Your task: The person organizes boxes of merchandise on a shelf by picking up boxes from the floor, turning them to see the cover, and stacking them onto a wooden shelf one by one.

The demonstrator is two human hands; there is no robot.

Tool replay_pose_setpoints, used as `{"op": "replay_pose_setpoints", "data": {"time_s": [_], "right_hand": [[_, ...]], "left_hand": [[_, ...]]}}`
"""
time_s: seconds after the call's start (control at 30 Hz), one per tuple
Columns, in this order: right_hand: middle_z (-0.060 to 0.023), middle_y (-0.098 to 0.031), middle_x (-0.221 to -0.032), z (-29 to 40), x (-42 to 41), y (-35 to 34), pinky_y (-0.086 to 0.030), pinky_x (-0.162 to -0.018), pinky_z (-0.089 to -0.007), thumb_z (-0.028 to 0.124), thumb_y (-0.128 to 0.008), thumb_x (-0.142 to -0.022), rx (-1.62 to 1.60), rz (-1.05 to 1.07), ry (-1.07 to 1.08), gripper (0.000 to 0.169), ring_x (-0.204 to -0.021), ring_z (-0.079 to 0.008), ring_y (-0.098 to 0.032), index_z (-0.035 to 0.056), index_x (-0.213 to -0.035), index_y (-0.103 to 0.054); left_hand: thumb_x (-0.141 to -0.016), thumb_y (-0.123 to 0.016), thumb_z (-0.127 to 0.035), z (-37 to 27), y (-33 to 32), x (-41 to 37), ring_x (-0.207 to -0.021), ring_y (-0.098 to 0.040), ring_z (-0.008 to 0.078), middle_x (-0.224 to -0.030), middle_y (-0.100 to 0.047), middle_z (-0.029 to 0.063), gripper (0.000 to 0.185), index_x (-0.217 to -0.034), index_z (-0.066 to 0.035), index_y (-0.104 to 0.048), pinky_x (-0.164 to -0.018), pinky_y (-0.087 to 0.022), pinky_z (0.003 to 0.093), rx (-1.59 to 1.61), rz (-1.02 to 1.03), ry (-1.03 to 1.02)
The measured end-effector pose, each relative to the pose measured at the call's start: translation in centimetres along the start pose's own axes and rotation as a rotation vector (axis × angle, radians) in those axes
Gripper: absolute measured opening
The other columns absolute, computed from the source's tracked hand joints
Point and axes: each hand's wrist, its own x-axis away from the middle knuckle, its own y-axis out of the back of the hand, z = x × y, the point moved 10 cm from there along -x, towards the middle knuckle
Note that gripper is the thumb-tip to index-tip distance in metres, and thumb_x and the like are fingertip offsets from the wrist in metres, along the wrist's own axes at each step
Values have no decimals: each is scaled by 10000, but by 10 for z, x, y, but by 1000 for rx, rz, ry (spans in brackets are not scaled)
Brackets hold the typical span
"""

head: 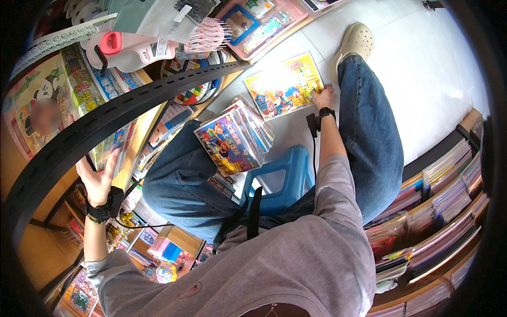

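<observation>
My left hand (97, 180) is at the shelf on the left, with its thumb against one side of a row of boxed games (85, 89) and its fingers partly hidden on the other. My right hand (324, 97) holds the lower right corner of a flat yellow game box (286, 86) with cartoon figures. Glare whitens part of that box's cover. Beside my knee stands a stack of similar boxes (229, 140), the nearest with a purple and orange cartoon cover.
A blue plastic stool (277, 180) is beneath me. A black slotted metal bar (130, 99) crosses the left side. Pink hairbrush (208, 35) and pink tray (273, 23) sit above. Racks of packed sleeves (443, 198) stand at right; the tiled floor (416, 79) extends upper right.
</observation>
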Motion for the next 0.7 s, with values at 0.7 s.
{"op": "replay_pose_setpoints", "data": {"time_s": [0.7], "right_hand": [[-219, -553, -1071, 8, 3, 21, -423, -854, -347, 364, -680, -634, -120, -1, 59, 630, -1000, -309, -542, -62, -1069, -519]], "left_hand": [[-723, -724, -126, -3, 2, 1, -1041, -481, 219, -1138, -489, 149, 616, -1219, 37, -396, -904, -377, 322, -39, -4, 27]]}}
